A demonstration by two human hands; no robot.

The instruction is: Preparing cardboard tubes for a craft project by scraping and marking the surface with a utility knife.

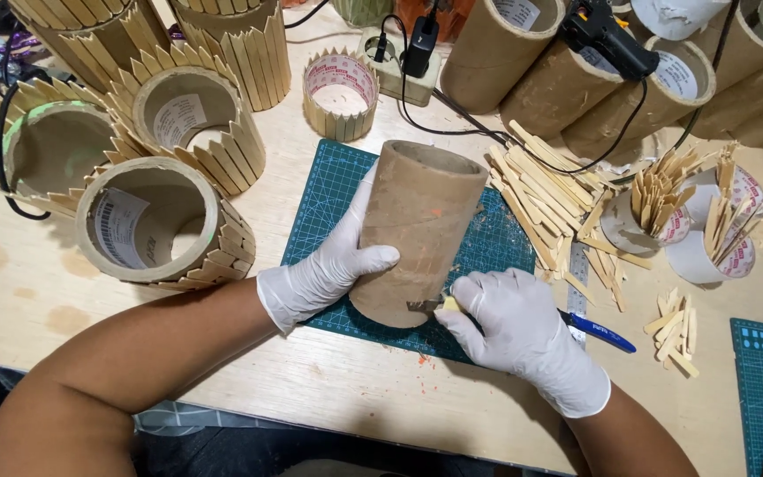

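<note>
Lying on its side on a green gridded cutting mat [328, 199] at the middle of the pale wooden worktable [37, 291]: a bare brown cardboard tube [417, 230], open end facing far.

Left hand [324, 269], in a white glove, wrapping around the tube's left flank, fingers curled and pressing to steady it.

Right hand [514, 331], also gloved, closing around a small yellowish blade or scraper tip [449, 304] and touching it to the tube's near rim, where a dark patch is showing; exact tool impossible to tell.

Working well here probably means keeping the tube from rolling, holding the tip shallow against the cardboard, and moving away from the steadying fingers.

Lying just right of the right hand: a blue pen [600, 331] beside a metal ruler [577, 283].

Spreading further right: a heap of flat pale wooden sticks [540, 199], and two white tape rolls stuffed with pointed stick pieces [708, 225].

Standing to the left and far left: cardboard tubes already clad in wooden sticks [165, 225].

Resting at the far right: plain cardboard tubes [576, 84] with a black glue gun [607, 35] on top.
</note>
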